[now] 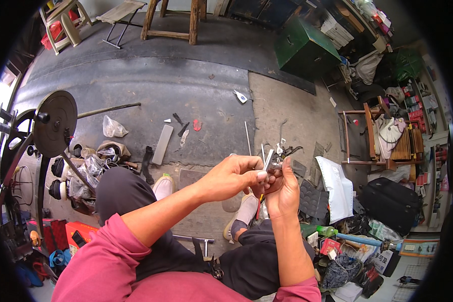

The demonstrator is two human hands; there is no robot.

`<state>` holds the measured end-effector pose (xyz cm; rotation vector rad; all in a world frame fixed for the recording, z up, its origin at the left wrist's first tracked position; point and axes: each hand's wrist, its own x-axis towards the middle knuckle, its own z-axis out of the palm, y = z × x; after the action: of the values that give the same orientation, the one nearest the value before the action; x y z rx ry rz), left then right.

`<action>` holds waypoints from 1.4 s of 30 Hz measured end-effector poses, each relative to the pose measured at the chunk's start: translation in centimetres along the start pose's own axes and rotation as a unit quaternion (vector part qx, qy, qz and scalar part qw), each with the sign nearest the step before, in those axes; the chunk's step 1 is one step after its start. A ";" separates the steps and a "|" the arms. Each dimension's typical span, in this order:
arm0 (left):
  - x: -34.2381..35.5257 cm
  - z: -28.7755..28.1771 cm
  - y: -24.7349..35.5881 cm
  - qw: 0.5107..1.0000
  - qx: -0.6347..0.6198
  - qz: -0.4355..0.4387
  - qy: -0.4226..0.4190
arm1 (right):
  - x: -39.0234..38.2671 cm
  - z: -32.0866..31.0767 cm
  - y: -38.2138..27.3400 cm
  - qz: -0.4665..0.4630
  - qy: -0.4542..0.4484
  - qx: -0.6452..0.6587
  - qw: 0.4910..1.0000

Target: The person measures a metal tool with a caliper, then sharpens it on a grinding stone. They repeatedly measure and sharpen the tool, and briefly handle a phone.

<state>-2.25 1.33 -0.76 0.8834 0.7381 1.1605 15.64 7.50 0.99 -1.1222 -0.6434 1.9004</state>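
My left hand [236,176] and my right hand [283,190] meet in front of me, above the floor between my knees. The left thumb and index finger are pinched together at the base of a thin white strip [269,158], which sticks up between the two hands. Curled fingers and a raised thumb of the right hand close around the same spot. A small greyish part shows there, too small to name. The fingers cover the lower end of the strip.
A machine with a round dark wheel [55,124] stands at the left. Plastic bags and shoe-like items lie beneath it. Beyond my hands are a grey flat bar [162,144] and a small white bottle [240,96]. A white bag [333,189] and a black case [390,205] lie at the right.
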 end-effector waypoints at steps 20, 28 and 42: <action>0.1 -0.8 0.8 0.992 -0.093 0.014 0.088 | -0.3 0.1 0.3 -0.007 -0.029 -0.049 0.998; 0.2 -1.1 0.2 0.989 -0.116 0.024 0.085 | -0.7 0.8 0.6 0.033 -0.083 -0.018 0.996; 0.5 -1.6 -0.5 0.982 -0.168 0.005 0.084 | -0.8 0.6 0.4 0.036 -0.120 -0.029 0.992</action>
<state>-3.23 2.03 -1.97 0.5117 0.6490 1.3339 15.15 6.57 1.35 -0.9720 -0.8026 2.1103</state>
